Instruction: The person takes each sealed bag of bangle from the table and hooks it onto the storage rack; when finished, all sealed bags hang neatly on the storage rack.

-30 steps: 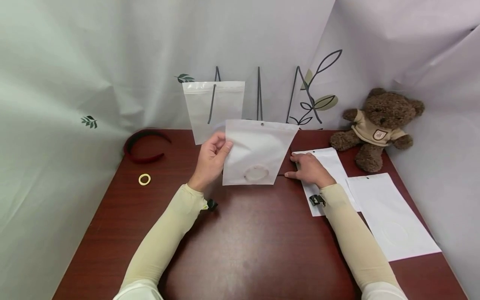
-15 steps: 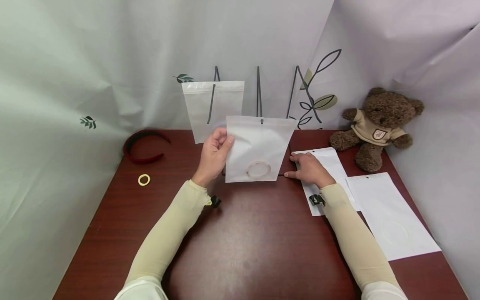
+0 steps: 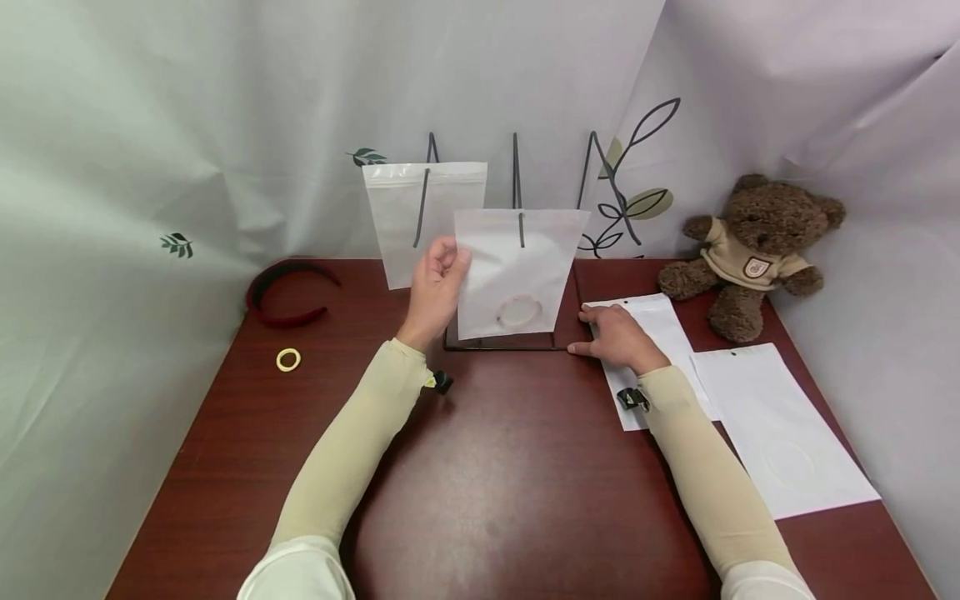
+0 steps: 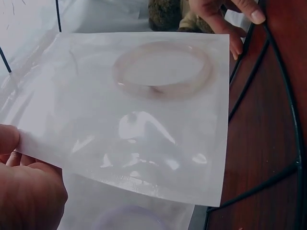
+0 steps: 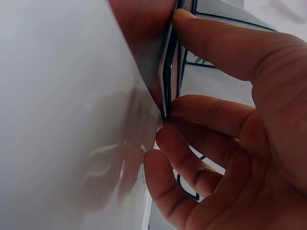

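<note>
A white zip bag [image 3: 517, 267] hangs by its top hole on the middle hook [image 3: 516, 171] of a black wire display rack [image 3: 510, 348]. My left hand [image 3: 432, 296] pinches this bag's left edge between thumb and fingers. Through the plastic in the left wrist view, a pale pink bangle [image 4: 204, 81] shows in the bag. Farther left on the rack hangs another white bag [image 3: 397, 225]; a lilac ring shape shows faintly in it. At the rack base's right side, my right hand [image 3: 618, 337] grips the wire frame [image 5: 167, 79], thumb and index finger touching it.
Two more white bags [image 3: 675, 333] [image 3: 787, 450] lie on the table at the right, the nearer one with a round outline. A teddy bear [image 3: 765, 242] sits at the back right. At the left lie a dark red headband [image 3: 288, 319] and a yellow ring [image 3: 288, 360].
My left hand has lifted the bag and moved it back, so its hole now sits farther along the middle hook. The rack's front base bar has come into view. My right hand stays put.
</note>
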### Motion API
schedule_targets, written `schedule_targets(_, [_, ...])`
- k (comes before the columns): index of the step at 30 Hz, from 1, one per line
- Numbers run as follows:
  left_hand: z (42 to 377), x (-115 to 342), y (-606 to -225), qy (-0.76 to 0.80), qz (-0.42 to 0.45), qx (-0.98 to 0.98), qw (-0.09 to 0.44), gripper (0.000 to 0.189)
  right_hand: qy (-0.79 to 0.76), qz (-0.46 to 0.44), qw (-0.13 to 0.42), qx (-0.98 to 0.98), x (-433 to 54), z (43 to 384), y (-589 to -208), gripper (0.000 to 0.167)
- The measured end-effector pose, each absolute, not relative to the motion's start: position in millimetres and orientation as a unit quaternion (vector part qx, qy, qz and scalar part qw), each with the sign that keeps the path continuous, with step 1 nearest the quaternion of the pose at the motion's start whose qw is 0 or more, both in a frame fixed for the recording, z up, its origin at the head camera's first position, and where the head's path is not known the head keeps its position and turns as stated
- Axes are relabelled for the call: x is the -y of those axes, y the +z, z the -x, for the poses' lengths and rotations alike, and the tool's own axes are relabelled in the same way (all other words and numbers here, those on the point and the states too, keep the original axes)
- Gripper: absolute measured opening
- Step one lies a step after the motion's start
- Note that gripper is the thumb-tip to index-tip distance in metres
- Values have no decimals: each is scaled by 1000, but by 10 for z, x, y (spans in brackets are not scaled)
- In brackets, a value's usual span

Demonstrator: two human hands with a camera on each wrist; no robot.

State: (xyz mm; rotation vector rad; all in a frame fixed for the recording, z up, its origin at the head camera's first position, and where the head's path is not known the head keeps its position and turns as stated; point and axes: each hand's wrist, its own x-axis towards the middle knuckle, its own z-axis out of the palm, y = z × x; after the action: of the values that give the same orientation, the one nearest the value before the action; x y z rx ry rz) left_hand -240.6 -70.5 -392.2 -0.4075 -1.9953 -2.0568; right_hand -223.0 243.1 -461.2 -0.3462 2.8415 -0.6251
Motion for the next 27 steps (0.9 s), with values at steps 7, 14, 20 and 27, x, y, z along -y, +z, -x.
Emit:
schedule_targets(7, [2547, 671, -3904, -701, 127, 687, 141, 19, -212, 121, 101, -965, -2424, 2238, -4636, 78])
schedule_targets(14, [2686, 607, -3872, -706, 124, 679, 156, 17, -208, 126, 96, -965, -2440, 2246, -4639, 80])
schedule_targets(20, [2781, 580, -3867, -700, 108, 684, 175, 17, -211, 120, 105, -964, -2430, 2258, -4614, 78])
schedule_targets(27, [2858, 544, -3861, -702, 84, 686, 174, 12, -201, 121, 107, -966, -2429, 2261, -4621, 80])
